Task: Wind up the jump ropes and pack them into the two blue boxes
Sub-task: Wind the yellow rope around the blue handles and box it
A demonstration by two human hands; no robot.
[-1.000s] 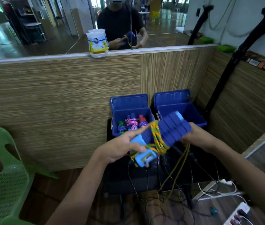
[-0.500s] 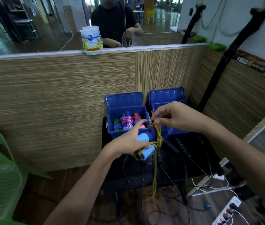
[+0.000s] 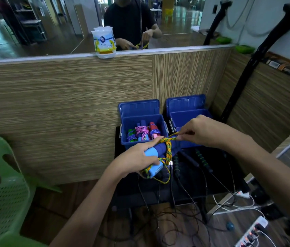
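Step in hand: the yellow-green rope [image 3: 168, 148] is being wound around the pair of blue handles [image 3: 155, 157], above the black counter [image 3: 211, 177] and in front of the boxes.
Left grip: the left hand [image 3: 137, 160] is curled around the handles, its forefinger laid along the top against the crossing of the rope.
Right grip: the right hand [image 3: 205, 131] pinches the free end of the rope between thumb and fingertips and draws it out to the right.
Doing it well: the rope is best kept taut, each turn laid snug beside the one before, and the crossing pinned by the forefinger until the end is tucked under a turn.
Left box [image 3: 143, 131]: three wound ropes are already held in it; the lid stands open.
Right box [image 3: 188, 118]: nothing is seen in the part not hidden by the hand; it seems the likely home for this bundle.
Still unwound: black-handled ropes [image 3: 201, 159] lie on the counter.
Writing: the white and yellow packet [image 3: 104, 42] on the ledge bears a round blue emblem and small print, too blurred to be read.
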